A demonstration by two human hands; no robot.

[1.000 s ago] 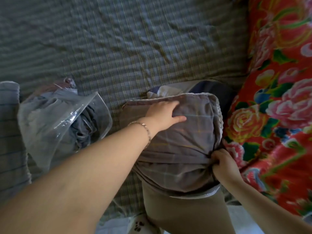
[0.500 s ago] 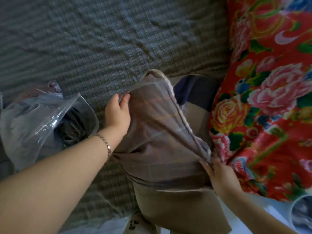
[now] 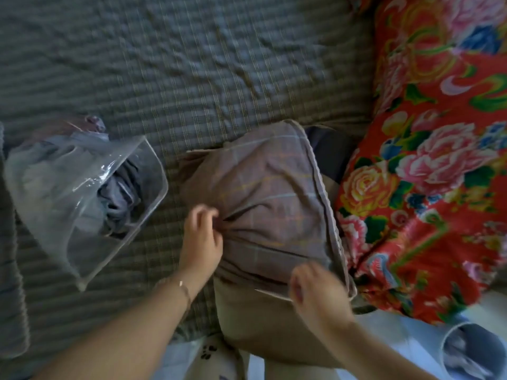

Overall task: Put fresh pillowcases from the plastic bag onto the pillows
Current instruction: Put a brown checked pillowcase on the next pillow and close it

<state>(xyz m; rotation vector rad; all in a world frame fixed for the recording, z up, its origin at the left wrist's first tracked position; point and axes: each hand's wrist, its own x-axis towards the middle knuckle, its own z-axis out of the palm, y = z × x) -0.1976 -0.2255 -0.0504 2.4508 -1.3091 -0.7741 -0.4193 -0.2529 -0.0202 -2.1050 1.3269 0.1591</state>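
Mauve, seemingly checked pillowcase (image 3: 269, 193); tan pillow (image 3: 263, 325); red floral quilt (image 3: 433, 171).

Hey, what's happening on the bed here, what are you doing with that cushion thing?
A person is pulling a plaid pillowcase onto a tan pillow on the bed. The left hand bunches the case's fabric at its left side, while the right hand grips its open edge. The near part of the pillow is not yet covered. A clear plastic bag with more folded fabric lies to the left, and a red floral quilt sits on the right.
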